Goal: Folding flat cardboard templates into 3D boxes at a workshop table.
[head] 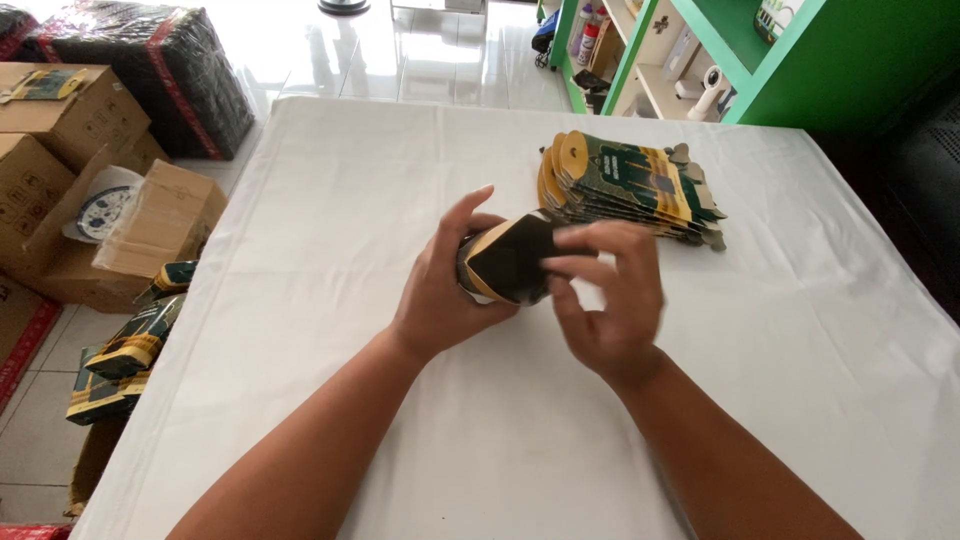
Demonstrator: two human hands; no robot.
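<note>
Both forearms reach in from the bottom edge over the white-covered table (500, 440). The left hand (445, 290) wraps around a small dark green and tan carton (505, 262), thumb raised, fingers curled behind it. The right hand (610, 300) is blurred; its fingertips (565, 268) press on the carton's dark face, half curled. The carton sits above the table's middle, partly hidden by both hands, so its shape is hard to make out. Just beyond lies a fanned stack of flat cartons (630, 185), green and yellow with round tan ends. Farther left, off the table, stand brown cardboard boxes (70, 150); at far right, a green shelf (720, 60).
</note>
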